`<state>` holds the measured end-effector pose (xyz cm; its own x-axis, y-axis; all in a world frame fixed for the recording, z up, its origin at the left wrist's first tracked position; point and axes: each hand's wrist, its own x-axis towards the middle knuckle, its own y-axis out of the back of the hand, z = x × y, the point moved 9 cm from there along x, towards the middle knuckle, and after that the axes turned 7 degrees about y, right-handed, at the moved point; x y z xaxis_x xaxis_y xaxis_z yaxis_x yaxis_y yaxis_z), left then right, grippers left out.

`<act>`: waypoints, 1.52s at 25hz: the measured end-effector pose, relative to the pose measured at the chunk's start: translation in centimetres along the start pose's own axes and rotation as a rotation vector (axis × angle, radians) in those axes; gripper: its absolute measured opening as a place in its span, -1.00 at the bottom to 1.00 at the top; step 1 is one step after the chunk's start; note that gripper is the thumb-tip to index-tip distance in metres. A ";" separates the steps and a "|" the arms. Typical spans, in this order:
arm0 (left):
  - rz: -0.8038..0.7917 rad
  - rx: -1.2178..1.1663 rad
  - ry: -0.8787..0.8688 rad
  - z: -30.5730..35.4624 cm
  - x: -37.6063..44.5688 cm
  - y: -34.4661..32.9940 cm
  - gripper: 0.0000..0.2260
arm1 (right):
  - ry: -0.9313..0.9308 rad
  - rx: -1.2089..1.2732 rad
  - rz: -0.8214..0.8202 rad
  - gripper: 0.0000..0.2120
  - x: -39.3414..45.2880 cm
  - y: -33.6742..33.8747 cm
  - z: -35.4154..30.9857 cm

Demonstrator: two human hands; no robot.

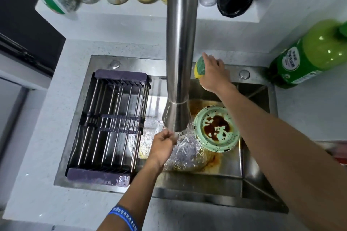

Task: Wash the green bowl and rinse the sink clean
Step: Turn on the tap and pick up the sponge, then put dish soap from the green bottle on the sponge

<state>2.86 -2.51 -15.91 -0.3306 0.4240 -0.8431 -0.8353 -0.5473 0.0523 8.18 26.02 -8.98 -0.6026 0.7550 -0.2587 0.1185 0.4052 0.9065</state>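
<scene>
Green bowl (217, 128) down in the sink (259, 174), right of the tap (180, 62), brown sauce inside. Right hand (213, 73) gripping the sponge (200, 67) at the far rim. Left hand (162, 144) under the water, fingers loosely curled (holding nothing). Best to wet first, then scrub round.

Brushed, satin steel makes up the sink (253, 180) and the faucet (181, 43) above the left hand (161, 145). The green bowl (217, 127) looks glossy and speckled. A rough green-and-yellow sponge (200, 67) sits in the right hand (214, 73). The surface (37, 184) is pale, matt, finely flecked stone.
</scene>
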 end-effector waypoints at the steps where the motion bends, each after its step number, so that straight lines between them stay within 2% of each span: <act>1: -0.006 -0.016 -0.003 -0.2 -0.2 0.0 -0.92 | -0.013 -0.084 -0.036 -0.24 0.4 -0.2 0.3; 3: -0.010 -0.025 -0.004 -0.2 -0.4 0.0 -0.90 | -0.015 -0.207 0.045 -0.36 -0.6 0.4 0.4; 4: -0.006 -0.029 0.004 -0.2 -0.3 0.1 -0.88 | -0.028 -0.139 0.100 -0.44 -2.1 0.6 0.1; 6: 0.015 -0.053 0.021 -0.3 -0.1 0.3 -0.82 | -0.133 0.317 0.111 -0.59 -6.8 -1.4 -0.3; 8: 0.033 -0.129 0.031 -0.4 -0.2 0.4 -0.80 | -0.393 0.974 -0.065 -0.66 -13.6 -7.8 -2.0; 10: 0.070 -0.250 0.055 -1.3 -0.3 0.6 -0.83 | -0.691 1.420 -0.287 -0.71 -19.2 -14.2 -5.2; 12: 0.145 -0.367 0.058 -2.1 -0.3 1.2 -0.86 | -0.830 1.593 -0.338 -0.73 -20.4 -16.8 -6.9; 14: 0.169 -0.410 0.038 -1.8 -0.6 1.5 -0.85 | -0.828 1.659 -0.334 -0.75 -19.5 -17.0 -7.6; 19: 0.117 -0.393 0.011 -0.6 -0.9 0.9 -0.79 | -0.720 1.693 -0.263 -0.74 -18.9 -15.6 -7.8; 21: 0.011 -0.426 0.076 -0.9 -1.0 0.1 -0.69 | -0.690 1.616 -0.207 -0.75 -18.9 -15.1 -7.7; 22: -0.087 -0.437 0.122 -1.0 -1.3 -0.9 -0.61 | -0.679 1.495 -0.188 -0.75 -19.0 -14.8 -7.3; 24: -0.213 -0.402 0.180 -1.2 -2.4 -2.7 -0.58 | -0.596 1.015 -0.233 -0.58 -19.0 -13.7 -6.2; 26: -0.137 -0.339 0.143 -1.8 -2.6 -3.1 -0.74 | -0.442 0.443 -0.277 -0.35 -19.3 -11.5 -4.6; 27: -0.039 -0.258 0.071 -1.7 -2.5 -2.7 -0.76 | -0.387 0.289 -0.275 -0.34 -19.5 -10.4 -3.8; 28: 0.061 -0.113 -0.034 -1.5 -2.4 -2.1 -0.69 | -0.360 0.239 -0.287 -0.39 -19.8 -9.6 -3.2; 30: 0.191 0.207 -0.238 0.4 -3.3 -2.4 -0.64 | -0.366 0.285 -0.303 -0.57 -20.7 -7.8 -1.2; 33: 0.268 0.414 -0.382 3.6 -5.2 -4.8 -0.66 | -0.384 0.343 -0.228 -0.69 -20.5 -4.3 2.2; 35: 0.304 0.398 -0.389 5.0 -5.5 -6.2 -0.74 | -0.377 0.351 -0.168 -0.68 -20.1 -2.4 3.9; 38: 0.311 0.065 -0.157 4.3 -4.2 -6.7 -0.65 | -0.376 0.461 -0.110 -0.72 -20.2 -0.3 5.5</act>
<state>7.97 2.55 -10.41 -0.6327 0.3526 -0.6894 -0.7087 -0.6226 0.3320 24.69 13.49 -5.83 -0.3208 0.7923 -0.5190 0.4519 0.6096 0.6513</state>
